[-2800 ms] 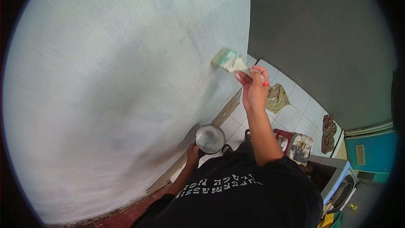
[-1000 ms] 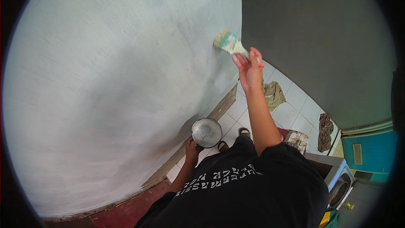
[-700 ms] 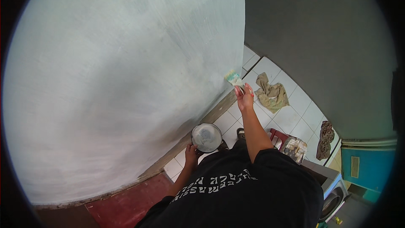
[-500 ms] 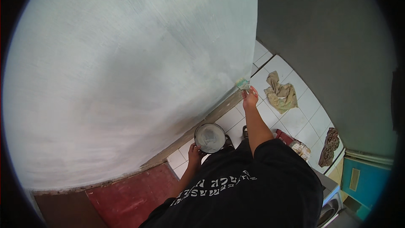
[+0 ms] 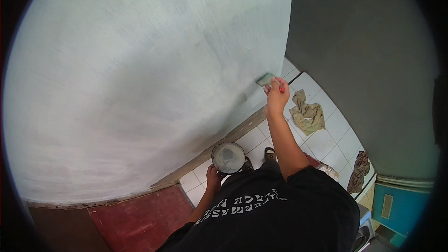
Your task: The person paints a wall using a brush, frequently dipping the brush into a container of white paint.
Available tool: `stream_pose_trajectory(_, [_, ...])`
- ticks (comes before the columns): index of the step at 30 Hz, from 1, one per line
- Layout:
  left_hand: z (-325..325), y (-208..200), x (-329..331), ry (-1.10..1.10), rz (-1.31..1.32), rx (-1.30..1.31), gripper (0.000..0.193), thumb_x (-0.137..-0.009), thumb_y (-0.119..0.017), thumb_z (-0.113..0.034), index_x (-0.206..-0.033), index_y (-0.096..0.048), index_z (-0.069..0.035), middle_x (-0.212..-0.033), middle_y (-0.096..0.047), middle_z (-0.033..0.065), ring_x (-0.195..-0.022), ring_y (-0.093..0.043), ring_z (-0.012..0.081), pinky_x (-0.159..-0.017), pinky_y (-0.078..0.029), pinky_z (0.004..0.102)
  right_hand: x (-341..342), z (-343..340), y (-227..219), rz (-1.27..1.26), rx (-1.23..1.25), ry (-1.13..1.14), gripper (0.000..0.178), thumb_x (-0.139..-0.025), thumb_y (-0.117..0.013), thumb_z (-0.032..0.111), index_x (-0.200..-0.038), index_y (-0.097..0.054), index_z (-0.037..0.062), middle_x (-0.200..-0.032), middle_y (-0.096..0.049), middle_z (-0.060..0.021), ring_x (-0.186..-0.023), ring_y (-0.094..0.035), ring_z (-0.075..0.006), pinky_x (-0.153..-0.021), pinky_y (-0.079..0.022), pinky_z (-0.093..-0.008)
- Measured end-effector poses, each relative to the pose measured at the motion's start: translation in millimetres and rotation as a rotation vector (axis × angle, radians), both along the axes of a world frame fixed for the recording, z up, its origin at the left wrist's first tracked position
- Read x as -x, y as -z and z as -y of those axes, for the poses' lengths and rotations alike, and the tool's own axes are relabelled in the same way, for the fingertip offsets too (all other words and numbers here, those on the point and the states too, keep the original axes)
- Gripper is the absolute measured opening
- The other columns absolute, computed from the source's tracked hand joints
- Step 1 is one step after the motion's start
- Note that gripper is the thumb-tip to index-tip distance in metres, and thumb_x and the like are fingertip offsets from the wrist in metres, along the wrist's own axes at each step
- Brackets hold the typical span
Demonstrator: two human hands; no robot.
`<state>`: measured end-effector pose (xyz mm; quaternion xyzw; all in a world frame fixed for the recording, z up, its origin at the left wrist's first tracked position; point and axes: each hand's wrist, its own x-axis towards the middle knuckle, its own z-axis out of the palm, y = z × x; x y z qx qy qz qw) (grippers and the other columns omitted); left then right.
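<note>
A: What does the right hand (image 5: 277, 95) have?
B: A paintbrush (image 5: 265, 80), its fingers pinching the handle.
A: And where is the brush?
B: At the pale wall (image 5: 158, 60), close to its right edge. I can't tell whether the bristles are touching.
A: The left hand (image 5: 213, 176)?
B: Lower down, with its fingers curled at the edge of a round container (image 5: 228, 157) with pale stuff inside. The grip underneath is hidden.
A: Anything near the hands?
B: A crumpled tan cloth (image 5: 309, 114) on the white tiled floor (image 5: 254, 138), right of the raised forearm.
</note>
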<state>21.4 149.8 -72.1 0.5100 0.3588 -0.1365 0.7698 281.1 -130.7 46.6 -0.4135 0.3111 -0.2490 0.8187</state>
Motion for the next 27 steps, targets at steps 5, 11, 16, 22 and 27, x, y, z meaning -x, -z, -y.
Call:
stream_pose_trajectory(5, [0.5,0.8,-20.8,0.04,0.093,0.102,0.023,-0.089,-0.052,-0.017,-0.108,-0.045,-0.006,-0.103,-0.054,0.0107,-0.09,-0.063,0.0256,-0.081,-0.056,0.042,20.1,13.4,-147.5,0.391,-0.046,-0.034,0.013,-0.089,-0.057,0.008,-0.099,-0.054,0.0005,-0.089,-0.06,-0.011,-0.075,-0.063,-0.0193,-0.07,-0.055,-0.0301])
stream_pose_trajectory(11, [-13.0,10.5,-34.0,0.144,0.15,0.149,0.026,-0.089,-0.053,-0.018,-0.11,-0.044,-0.006,-0.105,-0.053,0.011,-0.095,-0.062,0.0274,-0.08,-0.056,0.0421,23.6,14.1,-236.9,0.694,-0.066,-0.017,0.014,-0.09,-0.054,0.006,-0.099,-0.051,-0.0034,-0.099,-0.058,-0.0155,-0.081,-0.065,-0.0257,-0.075,-0.058,-0.0344])
stream_pose_trajectory(16, [-17.5,8.7,-36.8,0.144,0.153,0.145,0.028,-0.088,-0.052,-0.019,-0.111,-0.045,-0.006,-0.108,-0.054,0.0115,-0.094,-0.063,0.0277,-0.08,-0.056,0.0421,16.4,17.8,-202.9,0.767,-0.183,-0.012,0.014,-0.09,-0.054,0.005,-0.101,-0.05,-0.0025,-0.102,-0.055,-0.0149,-0.085,-0.064,-0.0294,-0.078,-0.058,-0.0375])
stream_pose_trajectory(22, [-40.1,9.2,-41.6,0.177,0.133,0.125,0.037,-0.088,-0.051,-0.022,-0.12,-0.047,-0.005,-0.112,-0.056,0.0129,-0.093,-0.063,0.0273,-0.077,-0.054,0.04,41.0,-7.5,-64.9,0.455,-0.251,0.034,0.015,-0.09,-0.055,0.006,-0.103,-0.049,0.0,-0.1,-0.056,-0.0136,-0.084,-0.065,-0.0283,-0.073,-0.058,-0.0367])
stream_pose_trajectory(27, [-43.6,4.3,-47.6,0.218,0.102,0.098,0.041,-0.087,-0.052,-0.024,-0.123,-0.046,-0.005,-0.111,-0.057,0.0134,-0.092,-0.063,0.0274,-0.076,-0.054,0.0386,52.0,0.0,25.7,0.093,-0.166,0.073,0.01,-0.091,-0.054,0.007,-0.1,-0.051,0.0022,-0.09,-0.062,-0.0135,-0.078,-0.066,-0.0253,-0.073,-0.058,-0.0364])
